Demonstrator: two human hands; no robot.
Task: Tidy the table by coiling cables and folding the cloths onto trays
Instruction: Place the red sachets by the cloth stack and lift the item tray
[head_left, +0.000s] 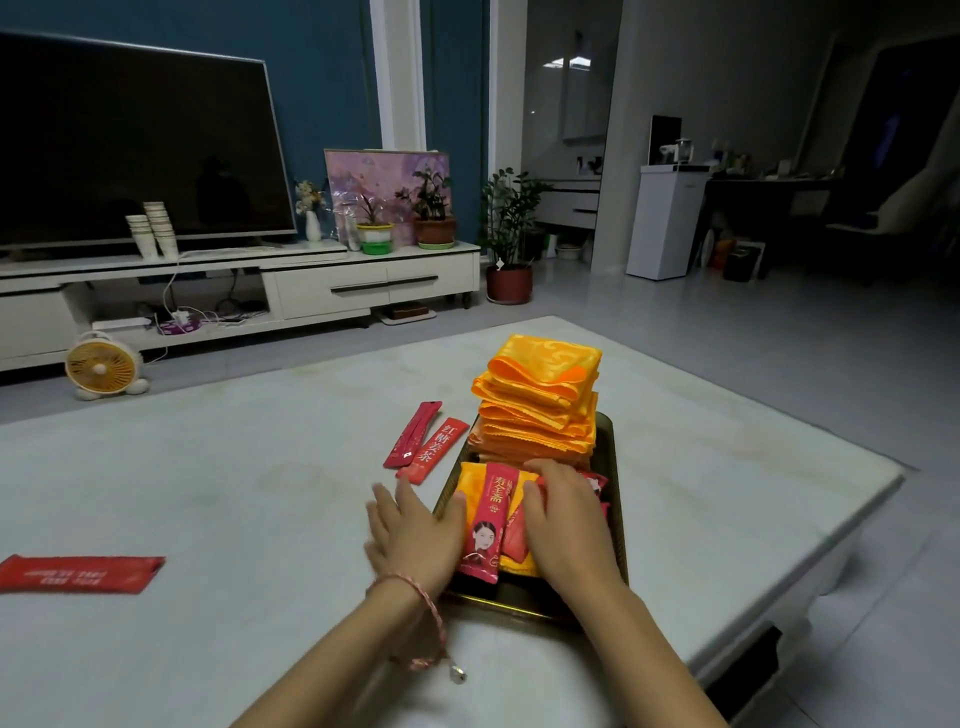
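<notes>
On the tray (616, 467), six o'clock end, right hand (569, 525) presses flat on sachets (488, 525); left hand (413, 532) splayed, released, at nine o'clock.

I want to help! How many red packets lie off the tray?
3: two packets side by side beside the tray, a third packet far left. Others on the tray may be hidden.

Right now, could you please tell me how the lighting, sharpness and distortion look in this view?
Head view: dim, bluish light, the far-right room nearly black; the orange cloths and tray are clear; the left hand has slightly blurred fingers; the wide lens bows the television and table edges.
</notes>
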